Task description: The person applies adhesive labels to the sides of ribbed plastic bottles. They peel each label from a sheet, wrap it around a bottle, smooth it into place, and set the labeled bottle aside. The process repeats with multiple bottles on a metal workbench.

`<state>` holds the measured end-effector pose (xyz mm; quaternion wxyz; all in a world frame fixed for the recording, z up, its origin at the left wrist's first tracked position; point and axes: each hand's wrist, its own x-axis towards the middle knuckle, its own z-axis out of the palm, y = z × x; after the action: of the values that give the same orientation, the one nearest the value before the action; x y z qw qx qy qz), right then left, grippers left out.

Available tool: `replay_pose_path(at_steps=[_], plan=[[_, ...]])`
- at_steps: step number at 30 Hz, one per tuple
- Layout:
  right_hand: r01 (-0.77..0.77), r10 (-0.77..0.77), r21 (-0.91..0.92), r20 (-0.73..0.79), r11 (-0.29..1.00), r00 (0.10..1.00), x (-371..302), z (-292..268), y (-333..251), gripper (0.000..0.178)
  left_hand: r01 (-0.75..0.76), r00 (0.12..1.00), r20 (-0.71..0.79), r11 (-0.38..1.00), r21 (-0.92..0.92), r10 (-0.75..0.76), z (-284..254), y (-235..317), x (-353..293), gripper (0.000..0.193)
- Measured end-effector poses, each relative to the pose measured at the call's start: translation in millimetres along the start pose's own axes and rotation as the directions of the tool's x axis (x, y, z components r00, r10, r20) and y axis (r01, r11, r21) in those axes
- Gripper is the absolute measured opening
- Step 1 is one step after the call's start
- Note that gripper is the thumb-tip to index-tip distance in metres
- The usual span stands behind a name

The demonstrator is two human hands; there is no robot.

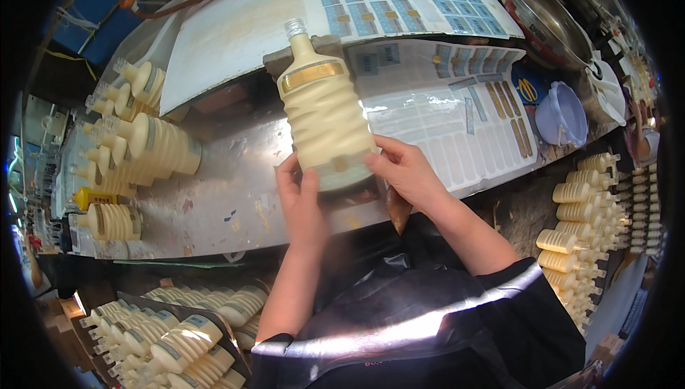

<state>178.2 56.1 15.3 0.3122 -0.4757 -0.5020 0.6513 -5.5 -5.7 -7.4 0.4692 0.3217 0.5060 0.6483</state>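
A cream-coloured bottle (pixel 325 114) with wavy ridged sides and a gold band at its shoulder lies tilted, its clear neck pointing away from me. Its upper part rests on a dark block (pixel 278 61). My left hand (pixel 303 193) grips the bottle's lower left edge, thumb in front. At the lower right edge, my right hand (pixel 407 171) closes on it with the thumb pressed on the front. A small label sits low on the bottle between my thumbs, partly blurred. On the right lies a backing sheet (pixel 435 154) with a few gold and blue strips left on it.
Several similar bottles (pixel 146 146) stand at the left of the metal table (pixel 214 207). Sheets of blue labels (pixel 371 4) lie on a white board behind. A lilac bucket (pixel 561 114) and a large pan (pixel 546 14) are at right. Crated bottles (pixel 182 339) stand below left, more bottles (pixel 571 239) below right.
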Motion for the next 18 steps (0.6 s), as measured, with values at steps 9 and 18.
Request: replay_pose_path(at_steps=[9,18], plan=[[-0.146,0.15,0.064,-0.052,0.987,0.987,6,-22,-3,0.036,0.033,0.999,0.015,0.994,-0.103,-0.031,-3,-1,4,0.046],[0.547,-0.537,-0.57,0.207,0.613,0.818,-19,14,-56,0.034,-0.005,1.0,0.011,0.999,0.033,0.005,-4,1,4,0.048]])
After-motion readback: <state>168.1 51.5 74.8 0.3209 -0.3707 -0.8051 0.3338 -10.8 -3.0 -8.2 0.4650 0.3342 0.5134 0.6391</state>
